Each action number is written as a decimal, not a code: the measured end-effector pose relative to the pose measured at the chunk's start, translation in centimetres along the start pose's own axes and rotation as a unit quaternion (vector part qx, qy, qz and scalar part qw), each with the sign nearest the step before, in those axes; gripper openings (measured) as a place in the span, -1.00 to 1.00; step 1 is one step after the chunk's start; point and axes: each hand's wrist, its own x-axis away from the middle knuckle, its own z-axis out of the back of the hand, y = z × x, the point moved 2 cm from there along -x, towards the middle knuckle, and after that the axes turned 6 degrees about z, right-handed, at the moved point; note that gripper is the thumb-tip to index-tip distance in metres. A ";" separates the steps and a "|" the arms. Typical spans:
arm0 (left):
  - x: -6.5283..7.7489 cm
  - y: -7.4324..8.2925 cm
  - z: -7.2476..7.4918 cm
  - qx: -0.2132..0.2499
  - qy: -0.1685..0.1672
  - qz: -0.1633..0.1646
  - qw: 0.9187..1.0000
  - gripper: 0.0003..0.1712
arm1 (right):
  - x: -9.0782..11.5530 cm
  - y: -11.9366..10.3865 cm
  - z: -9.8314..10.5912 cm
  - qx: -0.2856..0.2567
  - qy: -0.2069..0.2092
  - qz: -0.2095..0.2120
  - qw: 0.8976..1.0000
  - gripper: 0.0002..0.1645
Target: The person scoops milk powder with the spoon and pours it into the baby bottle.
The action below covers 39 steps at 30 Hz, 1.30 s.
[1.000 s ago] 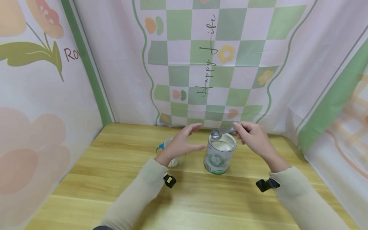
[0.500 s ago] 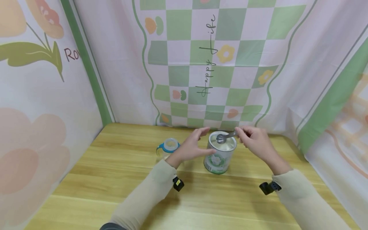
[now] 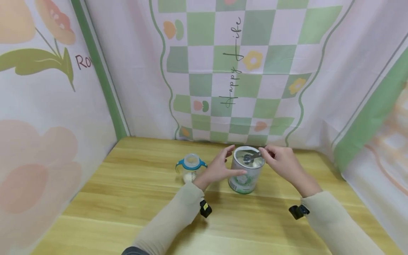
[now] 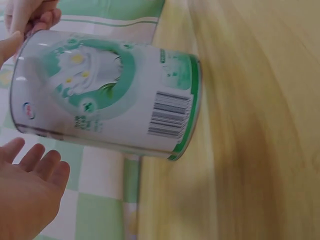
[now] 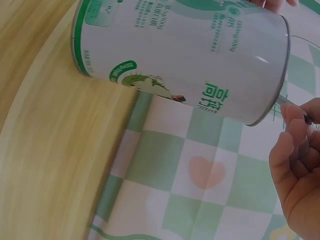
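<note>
A white and green milk powder can (image 3: pixel 245 177) stands upright and uncovered on the table, pale powder inside. My right hand (image 3: pixel 282 163) pinches the handle of a grey measuring scoop (image 3: pixel 248 158), whose bowl is inside the can's mouth. In the right wrist view, my right fingers (image 5: pixel 287 142) are at the rim and the scoop's bowl is hidden. My left hand (image 3: pixel 220 168) is spread at the can's left side, thumb in front and fingers behind. The left wrist view shows its fingers (image 4: pixel 37 162) straight beside the can (image 4: pixel 110 95); a gap shows between them and the wall.
A baby bottle (image 3: pixel 191 170) with blue handles and no cap stands left of the can, some white powder in it, partly behind my left wrist. The wooden table (image 3: pixel 127 198) ends at a checkered curtain (image 3: pixel 236 71) close behind the can.
My left hand has moved right from near the bottle to the can, uncovering the bottle. My right hand has lowered the scoop from above the rim into the can's mouth.
</note>
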 end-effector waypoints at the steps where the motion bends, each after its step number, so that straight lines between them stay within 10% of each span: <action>1: -0.1 -0.1 -0.1 0.006 0.001 0.005 1.000 0.19 | -0.1 0.0 -0.1 0.002 0.001 0.006 1.000 -0.62; 31: -2.3 -1.2 -2.8 0.085 -0.009 -0.006 0.996 0.11 | -0.9 0.1 -0.9 0.092 0.018 0.132 0.987 -0.65; 39: -2.5 -1.5 -2.8 0.070 -0.016 -0.028 0.997 0.10 | -1.0 -0.4 -1.0 0.087 -0.041 0.117 0.989 -0.62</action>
